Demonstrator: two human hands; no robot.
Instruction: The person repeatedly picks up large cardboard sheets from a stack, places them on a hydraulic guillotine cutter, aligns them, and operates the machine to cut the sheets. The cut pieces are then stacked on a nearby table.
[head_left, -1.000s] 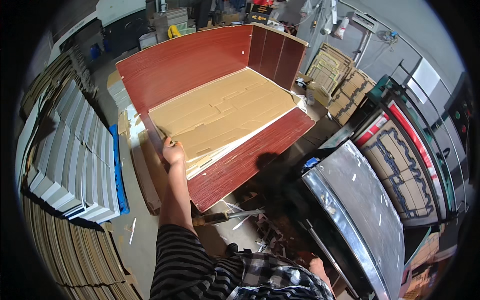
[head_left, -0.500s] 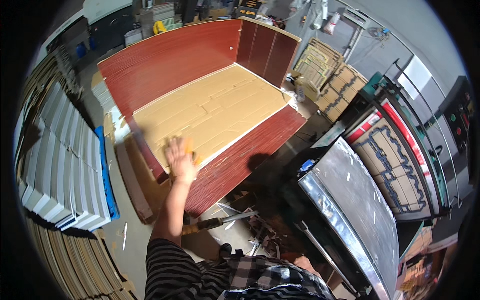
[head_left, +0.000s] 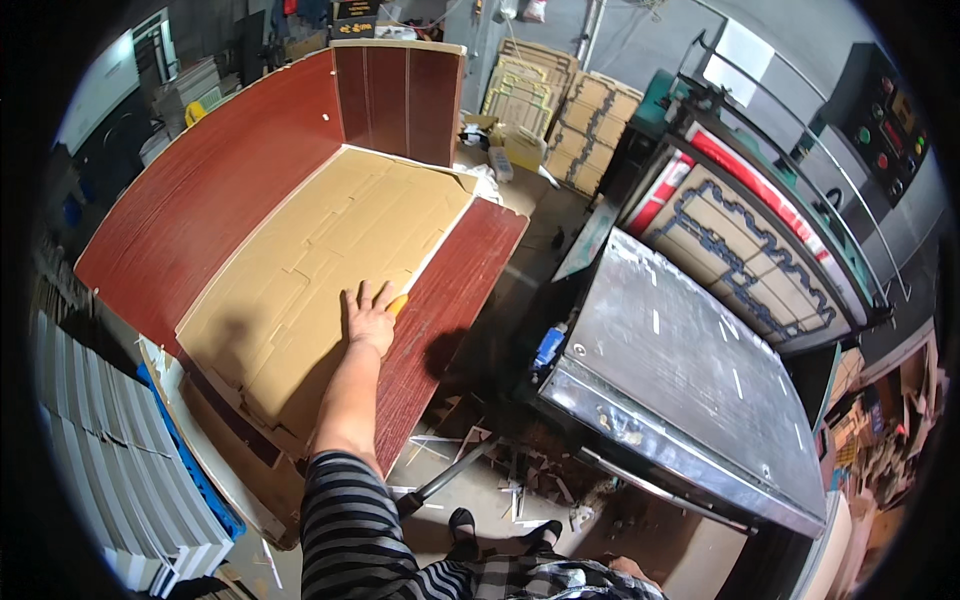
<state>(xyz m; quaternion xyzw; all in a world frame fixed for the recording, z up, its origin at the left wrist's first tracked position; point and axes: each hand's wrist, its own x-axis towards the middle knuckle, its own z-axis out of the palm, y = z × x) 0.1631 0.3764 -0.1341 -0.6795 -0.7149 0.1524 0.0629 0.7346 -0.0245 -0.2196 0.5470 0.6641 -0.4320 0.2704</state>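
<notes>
My left hand point(head_left: 371, 326) lies palm down with fingers spread on the top sheet of a stack of cut tan cardboard point(head_left: 330, 230), close to its right edge. Something small and yellow point(head_left: 398, 304) shows at the thumb; whether it is worn or held I cannot make out. Dark red boards wall the cardboard on the left and far sides, and a low red ledge point(head_left: 450, 285) runs along its right. At the bottom edge, only part of my right hand point(head_left: 628, 568) shows beside my checked apron, its fingers hidden.
To the right stands a press with a flat metal bed point(head_left: 680, 340) and a raised die board point(head_left: 745, 260) with dark cutting lines. Stacked grey-white sheets point(head_left: 120, 460) stand at the left. Cardboard scraps point(head_left: 540, 475) litter the floor by my feet. More die boards point(head_left: 590, 130) lean at the back.
My view has swung to the right, bringing more of the press in. My left hand has moved from the near end of the cardboard to farther along its right edge.
</notes>
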